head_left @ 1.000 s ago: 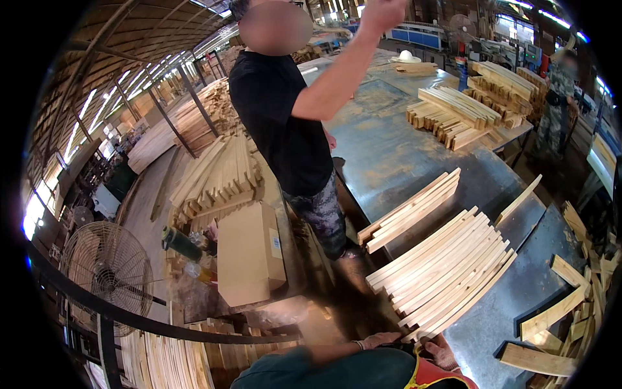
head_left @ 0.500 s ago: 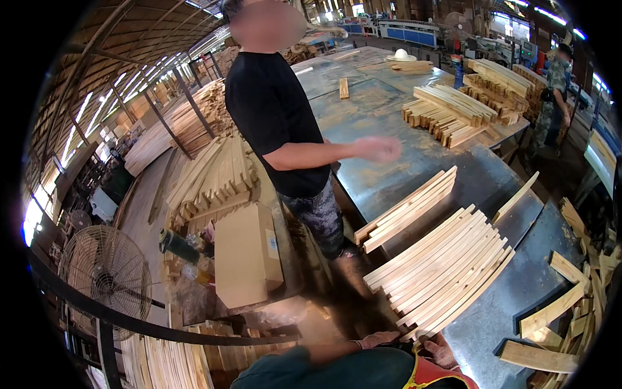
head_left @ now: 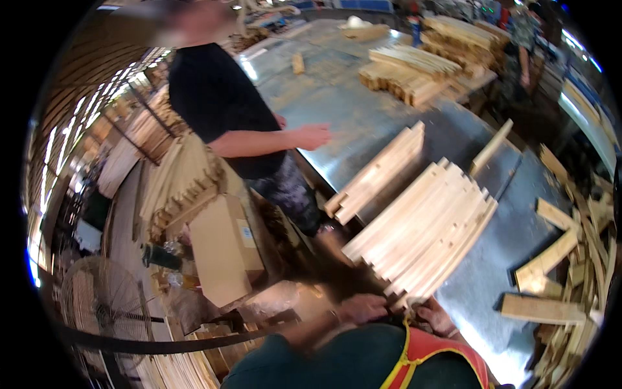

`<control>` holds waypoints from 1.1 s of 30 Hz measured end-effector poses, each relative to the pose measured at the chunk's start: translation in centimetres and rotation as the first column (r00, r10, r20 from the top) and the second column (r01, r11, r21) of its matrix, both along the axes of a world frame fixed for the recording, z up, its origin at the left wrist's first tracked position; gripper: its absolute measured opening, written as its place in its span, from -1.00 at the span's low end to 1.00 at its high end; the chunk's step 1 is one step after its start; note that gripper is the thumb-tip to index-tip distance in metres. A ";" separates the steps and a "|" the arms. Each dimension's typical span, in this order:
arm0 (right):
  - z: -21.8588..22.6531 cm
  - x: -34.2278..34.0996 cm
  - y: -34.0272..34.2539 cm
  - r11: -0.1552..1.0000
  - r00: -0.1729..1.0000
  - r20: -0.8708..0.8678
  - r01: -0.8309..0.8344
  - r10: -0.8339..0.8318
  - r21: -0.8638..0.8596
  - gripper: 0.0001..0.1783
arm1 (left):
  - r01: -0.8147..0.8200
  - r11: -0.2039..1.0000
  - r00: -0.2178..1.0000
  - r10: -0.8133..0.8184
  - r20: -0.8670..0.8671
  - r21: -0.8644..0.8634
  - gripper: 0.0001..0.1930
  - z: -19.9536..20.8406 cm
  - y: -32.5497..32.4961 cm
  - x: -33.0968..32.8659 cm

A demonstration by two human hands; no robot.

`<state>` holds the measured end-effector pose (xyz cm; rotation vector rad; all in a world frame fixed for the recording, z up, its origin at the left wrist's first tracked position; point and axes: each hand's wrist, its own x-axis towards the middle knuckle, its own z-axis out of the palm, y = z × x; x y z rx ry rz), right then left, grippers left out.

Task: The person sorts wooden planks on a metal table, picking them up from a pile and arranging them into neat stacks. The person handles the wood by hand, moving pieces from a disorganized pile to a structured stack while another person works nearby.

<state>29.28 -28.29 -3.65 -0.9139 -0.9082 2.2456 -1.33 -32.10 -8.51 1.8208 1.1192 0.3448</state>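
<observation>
A batch of pale wooden strips lies side by side on the metal-topped table, with uneven ends. My left hand is at the near left corner of the batch, its fingers loosely extended toward the strip ends. Close to the near right corner is my right hand, fingers apart against the strip ends. Neither hand is wrapped round a strip; blur hides the exact contact. A smaller group of strips lies just beyond, to the left.
A co-worker in a black shirt stands at the table's left side, one hand over it. Stacked strips sit farther back. Offcuts lie at right. A cardboard box and a fan are at left.
The view has swung, so the scene sits farther left and higher. The co-worker's arm is lower. My hands remain at the near ends of the strips.
</observation>
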 end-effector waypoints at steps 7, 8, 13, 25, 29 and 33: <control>1.0 0.8 0.8 0.971 0.948 0.262 0.216 -0.184 -0.101 -0.21 | -0.566 0.798 0.789 0.597 -0.148 0.206 -0.43 8.7 7.9 -3.9; -1.5 1.5 1.3 0.956 0.923 0.297 0.281 -0.245 -0.086 -0.20 | -0.527 0.781 0.780 0.601 -0.174 0.335 -0.41 7.4 10.0 -4.5; -1.9 2.4 5.7 0.927 0.777 0.562 0.372 -0.283 -0.047 -0.27 | -0.506 0.854 0.714 0.493 -0.498 0.121 -0.22 8.2 17.9 -3.8; -3.9 1.6 11.8 0.979 0.831 0.535 0.199 -0.151 -0.034 -0.32 | -0.544 0.839 0.767 0.494 -0.409 -0.005 -0.12 5.8 24.1 -1.7; -7.7 1.2 11.7 0.981 0.866 0.467 0.196 -0.178 0.010 -0.15 | -0.545 0.838 0.760 0.476 -0.442 -0.034 -0.11 7.8 25.2 -2.6; -5.1 -0.6 11.1 0.980 0.824 0.532 0.192 -0.193 0.058 -0.15 | -0.521 0.854 0.783 0.480 -0.395 0.005 -0.13 6.3 25.5 -4.8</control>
